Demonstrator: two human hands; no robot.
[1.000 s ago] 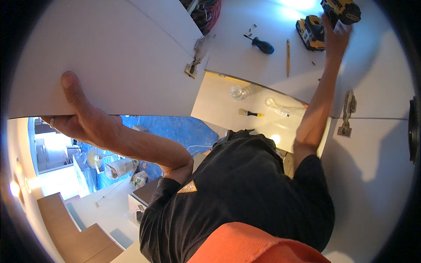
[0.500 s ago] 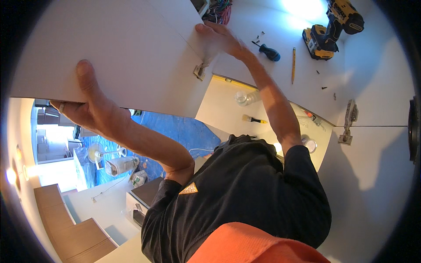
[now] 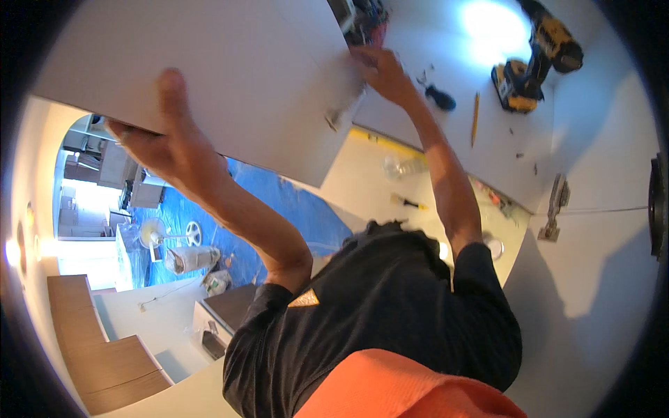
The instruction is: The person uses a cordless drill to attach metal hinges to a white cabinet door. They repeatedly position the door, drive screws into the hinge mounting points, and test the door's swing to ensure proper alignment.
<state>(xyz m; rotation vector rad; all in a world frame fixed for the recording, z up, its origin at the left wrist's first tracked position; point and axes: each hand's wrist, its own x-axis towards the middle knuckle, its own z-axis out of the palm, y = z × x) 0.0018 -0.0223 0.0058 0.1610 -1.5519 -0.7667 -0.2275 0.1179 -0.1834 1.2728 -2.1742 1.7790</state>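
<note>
A large white cabinet door [image 3: 258, 90] fills the upper left, tilted, with a blurred metal hinge [image 3: 333, 120] near its right edge. My left hand [image 3: 185, 146] grips the door's lower edge, thumb flat on the white face and fingers tucked under. At the right edge, my right hand [image 3: 387, 75] has bent fingers closed on the door's rim; the fingertips are partly hidden. Just right of that hand, a dark blue screwdriver [image 3: 440, 97] lies on a white surface with a pencil [image 3: 475, 120] and several small screws.
A yellow-and-black cordless drill [image 3: 550, 49] stands at the upper right. Another hinge [image 3: 554, 209] sits on the white panel at right. Below my right forearm, a shelf holds a paintbrush [image 3: 410, 203] and a clear bottle [image 3: 404, 166]. Blue sheeting [image 3: 279, 209] covers the floor; a fan [image 3: 153, 233] stands there.
The door has swung and tilted to the right, both hands moving with it. My right hand has shifted right and slightly down along the edge. The whole view has turned a little.
</note>
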